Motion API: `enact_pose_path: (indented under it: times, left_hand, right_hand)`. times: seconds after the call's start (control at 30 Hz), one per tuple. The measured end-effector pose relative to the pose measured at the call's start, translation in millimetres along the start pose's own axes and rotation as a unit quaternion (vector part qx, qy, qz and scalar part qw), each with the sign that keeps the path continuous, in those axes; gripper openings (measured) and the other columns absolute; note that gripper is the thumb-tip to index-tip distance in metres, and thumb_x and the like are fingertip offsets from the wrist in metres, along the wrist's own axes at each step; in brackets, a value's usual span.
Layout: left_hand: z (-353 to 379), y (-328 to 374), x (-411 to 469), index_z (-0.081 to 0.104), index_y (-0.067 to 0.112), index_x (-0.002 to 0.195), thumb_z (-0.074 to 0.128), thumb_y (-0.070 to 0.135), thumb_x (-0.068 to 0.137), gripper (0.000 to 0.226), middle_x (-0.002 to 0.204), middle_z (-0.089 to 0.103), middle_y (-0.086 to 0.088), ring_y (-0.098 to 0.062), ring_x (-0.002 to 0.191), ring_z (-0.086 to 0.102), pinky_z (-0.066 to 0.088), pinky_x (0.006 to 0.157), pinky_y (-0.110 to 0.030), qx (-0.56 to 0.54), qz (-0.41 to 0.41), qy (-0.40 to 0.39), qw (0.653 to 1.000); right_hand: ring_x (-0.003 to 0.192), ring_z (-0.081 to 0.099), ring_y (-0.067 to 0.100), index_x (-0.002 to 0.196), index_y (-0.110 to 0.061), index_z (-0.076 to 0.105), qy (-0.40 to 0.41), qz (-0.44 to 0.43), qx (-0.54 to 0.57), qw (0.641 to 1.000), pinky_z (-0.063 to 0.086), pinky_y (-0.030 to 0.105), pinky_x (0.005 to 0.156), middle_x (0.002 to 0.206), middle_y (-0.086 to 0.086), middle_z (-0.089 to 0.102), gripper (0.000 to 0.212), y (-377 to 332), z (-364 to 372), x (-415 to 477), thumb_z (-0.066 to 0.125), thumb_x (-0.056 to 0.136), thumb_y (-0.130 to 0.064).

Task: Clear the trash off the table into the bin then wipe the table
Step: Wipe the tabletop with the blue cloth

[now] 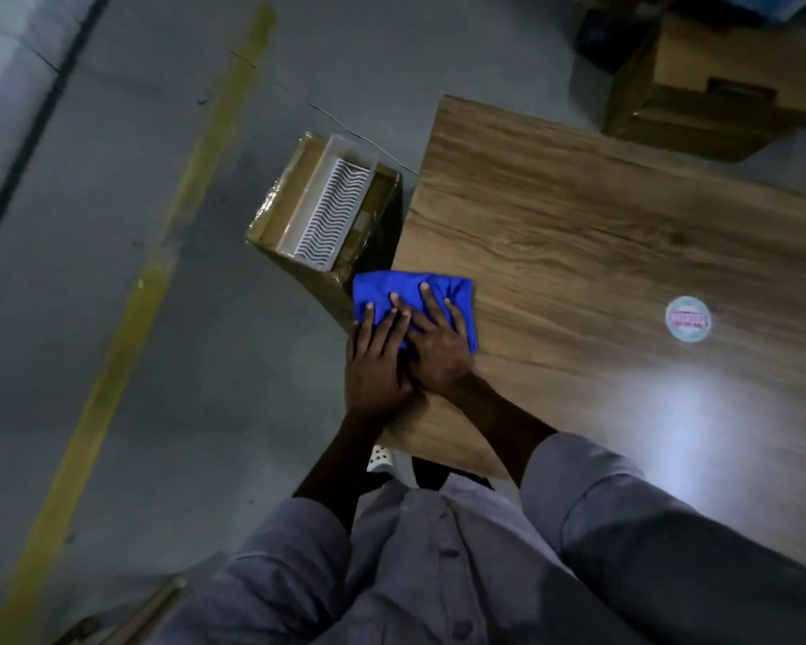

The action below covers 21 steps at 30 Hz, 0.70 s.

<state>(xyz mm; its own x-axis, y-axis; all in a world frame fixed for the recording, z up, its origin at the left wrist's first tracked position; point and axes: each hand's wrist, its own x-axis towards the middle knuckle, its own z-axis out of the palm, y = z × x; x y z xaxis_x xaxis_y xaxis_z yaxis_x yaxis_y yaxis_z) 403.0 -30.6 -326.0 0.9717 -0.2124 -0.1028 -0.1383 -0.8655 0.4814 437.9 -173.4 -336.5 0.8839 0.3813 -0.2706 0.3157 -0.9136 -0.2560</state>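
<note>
We're at the left edge of the table (578, 216), and the blue cloth (415, 290) lies right there, one side hanging off that edge. It hangs above the open cardboard box (294, 188), which stands on the floor just beside the table. Our left hand (375, 360) and right hand (440, 339) both lie flat on the cloth. Their fingers are straight and spread, pressing rather than gripping, and the two hands touch.

We judge this to be the wiping stage. The cloth looks soft, light and limp, folded over itself. It would likely bunch if pushed by a corner, so flat palms across its middle suit it best.

Further in on the table sits a round label (688, 318); we can't tell whether it's loose or stuck down. A white ribbed tray (331, 211) lies in the box.
</note>
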Motion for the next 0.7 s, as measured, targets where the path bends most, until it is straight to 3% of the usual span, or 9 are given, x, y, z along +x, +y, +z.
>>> enact_pose_path:
  times: [0.13,0.23,0.33,0.4,0.47,0.5,0.57,0.63,0.7]
  left_hand:
    - [-3.6,2.4,-67.1,0.055,0.012,0.144,0.068,0.030,0.063,0.083,0.141,0.060,-0.009,-0.035,0.142,0.041,0.031,0.111,-0.047,0.008,0.000,-0.019,1.000]
    - [-5.7,4.3,-107.1,0.066,0.015,0.131,0.057,0.032,0.069,0.065,0.125,0.069,-0.006,-0.033,0.121,0.058,0.044,0.096,-0.044,-0.015,0.019,0.009,1.000]
    - [-6.0,6.2,-139.7,0.077,0.018,0.111,0.059,0.026,0.072,0.043,0.104,0.076,0.000,-0.027,0.097,0.064,0.050,0.085,-0.040,-0.114,0.044,0.050,0.991]
    - [-10.9,7.2,-155.0,0.079,0.017,0.100,0.058,0.020,0.075,0.033,0.098,0.076,0.001,-0.026,0.090,0.066,0.049,0.082,-0.040,-0.157,0.065,0.079,0.982]
    - [-22.1,7.0,-157.0,0.079,0.016,0.097,0.057,0.018,0.078,0.029,0.093,0.076,0.001,-0.026,0.086,0.067,0.047,0.079,-0.039,-0.162,0.060,0.123,0.977]
    - [-28.2,6.0,-154.9,0.078,0.015,0.095,0.056,0.017,0.079,0.027,0.091,0.076,0.001,-0.025,0.083,0.067,0.046,0.078,-0.038,-0.161,0.045,0.153,0.974]
    - [-37.7,2.6,-148.9,0.078,0.014,0.092,0.057,0.018,0.083,0.023,0.088,0.076,0.001,-0.022,0.079,0.067,0.047,0.076,-0.036,-0.160,0.003,0.200,0.967]
    - [-38.4,1.5,-147.4,0.077,0.016,0.093,0.058,0.021,0.084,0.022,0.090,0.076,0.003,-0.019,0.081,0.066,0.049,0.078,-0.035,-0.160,-0.036,0.187,0.969]
    - [-30.6,3.8,-149.4,0.076,0.017,0.098,0.058,0.026,0.083,0.026,0.096,0.076,0.002,-0.021,0.089,0.065,0.051,0.081,-0.036,-0.153,-0.056,0.144,0.976]
  right_hand:
    - [0.153,0.025,0.029,0.142,-0.031,0.058,-0.017,-0.021,0.018,0.999,0.011,0.050,0.120,0.159,-0.015,0.040,0.063,-32.4,19.5,-53.8,0.046,0.081,-0.044]
    - [0.148,0.037,0.029,0.130,-0.028,0.068,0.003,-0.053,0.044,0.998,0.020,0.048,0.117,0.151,-0.013,0.051,0.054,-42.1,31.1,-95.5,0.050,0.080,-0.040]
    - [0.139,0.049,0.022,0.118,-0.023,0.074,0.032,-0.094,0.089,0.991,0.030,0.040,0.110,0.137,-0.006,0.065,0.049,-40.5,39.1,-147.9,0.051,0.075,-0.029]
    - [0.128,0.060,0.023,0.118,-0.021,0.072,0.047,-0.066,0.106,0.991,0.037,0.038,0.100,0.129,0.003,0.070,0.047,-24.4,44.1,-187.1,0.050,0.078,-0.029]
    - [0.106,0.071,0.037,0.121,-0.015,0.066,0.099,0.035,0.124,0.987,0.044,0.039,0.093,0.118,0.017,0.072,0.038,3.4,42.9,-228.1,0.048,0.095,-0.035]
    - [0.095,0.073,0.041,0.120,-0.012,0.065,0.141,0.117,0.133,0.974,0.049,0.040,0.085,0.111,0.022,0.073,0.044,17.2,35.7,-247.8,0.041,0.101,-0.044]
    - [0.083,0.071,0.043,0.119,-0.011,0.067,0.217,0.295,0.159,0.917,0.053,0.042,0.070,0.098,0.023,0.073,0.059,37.6,8.5,-277.8,0.037,0.099,-0.057]
    - [0.086,0.067,0.046,0.120,-0.014,0.063,0.241,0.429,0.147,0.858,0.050,0.044,0.069,0.098,0.024,0.070,0.049,49.4,-20.8,-291.1,0.044,0.099,-0.054]
    - [0.096,0.064,0.046,0.124,-0.018,0.057,0.219,0.484,0.128,0.837,0.046,0.045,0.073,0.107,0.024,0.066,0.037,59.1,-34.6,-287.3,0.049,0.102,-0.047]
